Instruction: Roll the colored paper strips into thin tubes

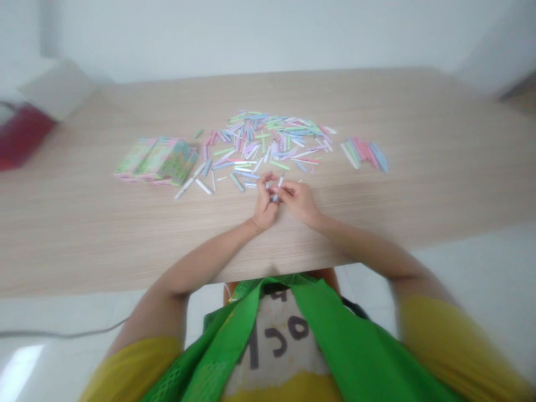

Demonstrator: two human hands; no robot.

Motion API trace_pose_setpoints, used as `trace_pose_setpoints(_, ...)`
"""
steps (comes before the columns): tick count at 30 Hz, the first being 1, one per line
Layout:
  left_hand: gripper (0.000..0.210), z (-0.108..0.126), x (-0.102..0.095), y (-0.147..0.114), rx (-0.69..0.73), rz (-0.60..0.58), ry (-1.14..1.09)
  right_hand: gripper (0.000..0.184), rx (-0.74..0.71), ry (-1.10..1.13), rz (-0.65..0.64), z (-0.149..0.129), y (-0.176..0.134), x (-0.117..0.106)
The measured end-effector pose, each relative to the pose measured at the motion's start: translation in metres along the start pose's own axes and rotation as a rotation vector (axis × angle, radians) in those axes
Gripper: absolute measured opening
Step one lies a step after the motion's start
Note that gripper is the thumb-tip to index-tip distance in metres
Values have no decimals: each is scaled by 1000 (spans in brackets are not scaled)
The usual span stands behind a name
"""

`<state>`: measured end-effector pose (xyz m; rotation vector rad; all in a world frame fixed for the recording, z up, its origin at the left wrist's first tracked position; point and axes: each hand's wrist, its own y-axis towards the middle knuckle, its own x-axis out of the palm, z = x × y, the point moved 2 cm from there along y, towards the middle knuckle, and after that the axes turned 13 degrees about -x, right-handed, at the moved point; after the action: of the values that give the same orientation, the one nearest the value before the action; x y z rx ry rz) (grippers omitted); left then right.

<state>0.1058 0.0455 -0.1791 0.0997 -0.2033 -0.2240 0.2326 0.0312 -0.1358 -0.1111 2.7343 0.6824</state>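
My left hand (264, 202) and my right hand (299, 200) meet above the table's near half, fingertips almost touching. Between the fingers of my right hand a slim white stick (280, 181) points up and away from me. My left hand curls round something whitish and pale blue, mostly covered by the fingers; it looks like more of these sticks. Just beyond both hands spreads a loose pile of slim pastel sticks (263, 137) in pink, green, blue, purple and white. Blur hides whether they are pens, chalks or something else.
Green and pink printed boxes (157, 161) stand left of the pile. A small neat row of pastel sticks (365, 153) lies to its right. At the far left are a red bag (25, 134) and a pale flat panel (58, 89). The wooden table (419, 195) ends close to my body.
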Motion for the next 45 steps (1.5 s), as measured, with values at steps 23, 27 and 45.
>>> trace_pose_setpoints(23, 87, 27, -13, 18, -369, -516, -181, 45, 36, 27, 107, -33, 29, -30)
trace_pose_setpoints(27, 88, 33, -10, 16, -378, -441, -225, 39, -53, -72, 147, -52, 13, -36)
trace_pose_setpoints(45, 62, 83, 15, -10, -516, -231, -611, 40, -164, -121, 11, -127, 16, -82)
